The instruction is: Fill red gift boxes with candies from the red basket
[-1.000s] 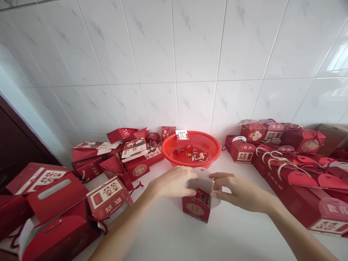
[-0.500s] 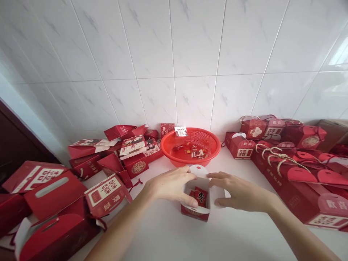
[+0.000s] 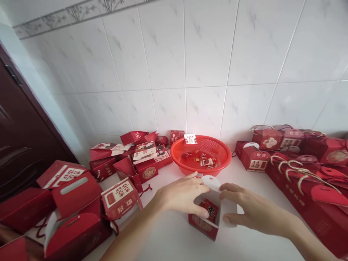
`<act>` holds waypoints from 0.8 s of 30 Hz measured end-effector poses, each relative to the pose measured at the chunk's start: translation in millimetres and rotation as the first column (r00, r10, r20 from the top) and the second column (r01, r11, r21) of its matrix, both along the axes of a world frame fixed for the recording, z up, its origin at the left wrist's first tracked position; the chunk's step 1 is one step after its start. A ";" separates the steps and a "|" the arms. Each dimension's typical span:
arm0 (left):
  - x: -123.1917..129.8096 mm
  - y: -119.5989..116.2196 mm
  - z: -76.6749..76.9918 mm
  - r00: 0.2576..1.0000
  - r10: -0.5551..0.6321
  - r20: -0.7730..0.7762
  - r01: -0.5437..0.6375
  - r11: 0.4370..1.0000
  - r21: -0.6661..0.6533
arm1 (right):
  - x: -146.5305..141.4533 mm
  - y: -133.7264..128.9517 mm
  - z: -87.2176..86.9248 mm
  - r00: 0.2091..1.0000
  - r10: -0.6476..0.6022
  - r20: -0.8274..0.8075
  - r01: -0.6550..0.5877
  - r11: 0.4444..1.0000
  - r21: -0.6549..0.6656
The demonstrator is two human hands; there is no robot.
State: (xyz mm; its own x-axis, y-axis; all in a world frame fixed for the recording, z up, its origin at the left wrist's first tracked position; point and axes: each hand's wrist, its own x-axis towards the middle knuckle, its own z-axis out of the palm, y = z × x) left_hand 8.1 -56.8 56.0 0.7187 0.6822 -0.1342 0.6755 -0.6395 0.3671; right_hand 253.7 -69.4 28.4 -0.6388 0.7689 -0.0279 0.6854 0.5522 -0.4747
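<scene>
The small, open-topped red cardboard box (image 3: pixel 202 225) sits at four o'clock from the nearer left hand (image 3: pixel 181 195), thumb parted, and nine from the spread right hand (image 3: pixel 254 210).

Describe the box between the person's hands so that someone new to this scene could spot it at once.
Find the round red plastic mesh basket by the tiled wall. Just in front, between the left hand and right hand, sits a small red cardboard box. Unlike the boxes heaped at either side, it stands alone, open, showing a red packet with black lettering.
</scene>
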 end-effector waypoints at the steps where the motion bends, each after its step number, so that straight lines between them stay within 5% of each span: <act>1: -0.1 0.9 0.2 1.000 0.002 -0.015 -0.001 1.000 0.015 | -0.4 -0.5 -0.6 1.000 -0.004 -0.004 0.004 1.000 0.008; 8: -4.8 13.1 -2.4 0.990 -0.009 0.137 -0.005 0.995 0.096 | 10.3 7.8 -5.9 0.991 -0.058 -0.118 0.076 0.986 0.150; 15: -16.3 24.5 -1.8 0.933 0.155 0.326 -0.233 0.949 0.214 | 30.8 33.5 -10.4 0.962 -0.197 -0.190 0.243 0.934 0.262; 24: -25.0 45.2 -17.3 0.912 0.264 0.314 -0.327 0.930 0.167 | 55.7 60.6 -62.8 0.968 -0.237 -0.082 0.250 0.939 0.235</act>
